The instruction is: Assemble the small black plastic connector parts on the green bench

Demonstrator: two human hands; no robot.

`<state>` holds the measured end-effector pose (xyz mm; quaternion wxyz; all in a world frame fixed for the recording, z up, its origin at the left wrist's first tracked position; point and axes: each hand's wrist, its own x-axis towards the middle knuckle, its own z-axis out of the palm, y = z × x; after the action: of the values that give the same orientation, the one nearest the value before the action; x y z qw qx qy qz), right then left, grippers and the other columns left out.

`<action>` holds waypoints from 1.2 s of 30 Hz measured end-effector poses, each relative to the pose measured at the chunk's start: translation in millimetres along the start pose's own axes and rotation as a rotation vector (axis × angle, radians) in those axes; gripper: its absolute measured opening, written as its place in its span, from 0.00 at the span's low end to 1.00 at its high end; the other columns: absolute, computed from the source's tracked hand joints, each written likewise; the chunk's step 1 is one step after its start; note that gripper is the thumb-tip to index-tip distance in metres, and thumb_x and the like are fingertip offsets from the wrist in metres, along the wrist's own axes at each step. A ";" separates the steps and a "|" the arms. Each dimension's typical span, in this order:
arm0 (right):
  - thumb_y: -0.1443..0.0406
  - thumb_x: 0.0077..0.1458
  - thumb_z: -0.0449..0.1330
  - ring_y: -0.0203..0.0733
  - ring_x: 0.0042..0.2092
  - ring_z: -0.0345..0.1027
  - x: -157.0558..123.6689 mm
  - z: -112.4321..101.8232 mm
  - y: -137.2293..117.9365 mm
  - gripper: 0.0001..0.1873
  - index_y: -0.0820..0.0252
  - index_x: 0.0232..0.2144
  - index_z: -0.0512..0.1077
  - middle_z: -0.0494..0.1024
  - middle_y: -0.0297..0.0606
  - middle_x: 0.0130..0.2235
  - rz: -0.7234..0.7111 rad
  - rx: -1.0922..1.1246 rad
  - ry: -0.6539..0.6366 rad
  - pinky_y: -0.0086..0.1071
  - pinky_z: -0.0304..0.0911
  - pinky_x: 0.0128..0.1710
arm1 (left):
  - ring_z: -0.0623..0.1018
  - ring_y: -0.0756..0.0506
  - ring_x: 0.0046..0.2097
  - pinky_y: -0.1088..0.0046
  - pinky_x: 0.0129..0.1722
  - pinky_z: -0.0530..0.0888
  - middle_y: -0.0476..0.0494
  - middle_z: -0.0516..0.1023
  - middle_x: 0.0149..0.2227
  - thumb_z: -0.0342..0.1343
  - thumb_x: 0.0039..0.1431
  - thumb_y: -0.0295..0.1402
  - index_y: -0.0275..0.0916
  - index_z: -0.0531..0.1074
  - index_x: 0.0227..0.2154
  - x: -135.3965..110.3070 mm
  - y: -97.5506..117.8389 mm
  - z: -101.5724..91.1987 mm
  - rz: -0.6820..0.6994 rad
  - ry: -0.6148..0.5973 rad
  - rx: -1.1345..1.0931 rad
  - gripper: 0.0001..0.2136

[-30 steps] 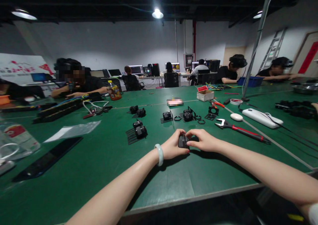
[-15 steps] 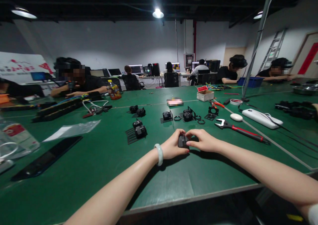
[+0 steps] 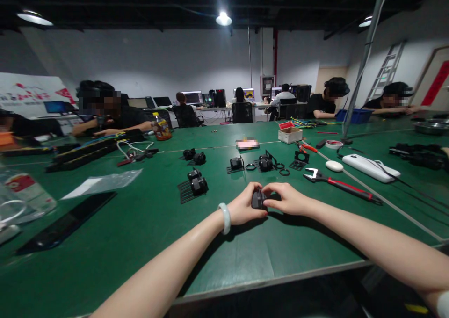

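Note:
A small black plastic part point(image 3: 258, 199) is held low over the table in front of me. My left hand point(image 3: 242, 206) is closed round its left side, thumb and fingers gripping it; a pale bangle circles that wrist. From the right, my right hand point(image 3: 288, 200) pinches the same part with thumb and fingertips. Beyond my hands lie similar black parts with slotted brackets, one point(image 3: 236, 163) just ahead and another point(image 3: 265, 162) to its right. Black rings point(image 3: 284, 172) and a flat black bracket point(image 3: 300, 160) lie nearby. A further black assembly point(image 3: 197, 185) rests left of my hands.
An adjustable wrench point(image 3: 343, 187) with a red and black handle lies to the right, near a white power bank point(image 3: 370, 167). A dark phone point(image 3: 66, 223) and a clear plastic bag point(image 3: 103, 184) lie left. Several people work across the green table point(image 3: 224, 271) and behind.

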<state>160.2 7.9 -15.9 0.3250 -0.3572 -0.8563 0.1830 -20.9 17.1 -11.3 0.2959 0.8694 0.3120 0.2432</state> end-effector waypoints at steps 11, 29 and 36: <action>0.65 0.44 0.55 0.39 0.37 0.65 -0.5 -0.3 -0.9 0.13 0.62 0.36 0.67 0.72 0.39 0.35 0.014 0.020 -0.002 0.31 0.58 0.37 | 0.64 0.48 0.39 0.72 0.38 0.64 0.47 0.60 0.37 0.56 0.38 0.30 0.37 0.53 0.41 0.6 0.1 1.9 -0.013 0.015 0.005 0.25; 0.64 0.46 0.54 0.39 0.36 0.65 0.1 1.1 0.5 0.12 0.62 0.35 0.67 0.72 0.39 0.34 0.005 0.022 -0.018 0.31 0.58 0.36 | 0.64 0.49 0.38 0.72 0.37 0.64 0.47 0.60 0.37 0.56 0.39 0.30 0.37 0.53 0.41 -0.4 2.7 0.6 -0.005 0.006 0.016 0.25; 0.63 0.37 0.59 0.38 0.35 0.62 -2.5 -6.8 -0.2 0.17 0.62 0.33 0.64 0.69 0.37 0.33 -0.020 -0.032 0.058 0.31 0.57 0.34 | 0.64 0.48 0.39 0.71 0.38 0.64 0.46 0.60 0.38 0.56 0.39 0.31 0.36 0.53 0.42 0.6 3.1 0.6 -0.015 0.016 0.028 0.25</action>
<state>166.2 6.4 -11.9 0.3458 -0.3587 -0.8529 0.1557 -18.9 15.4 -9.6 0.2830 0.8693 0.3241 0.2434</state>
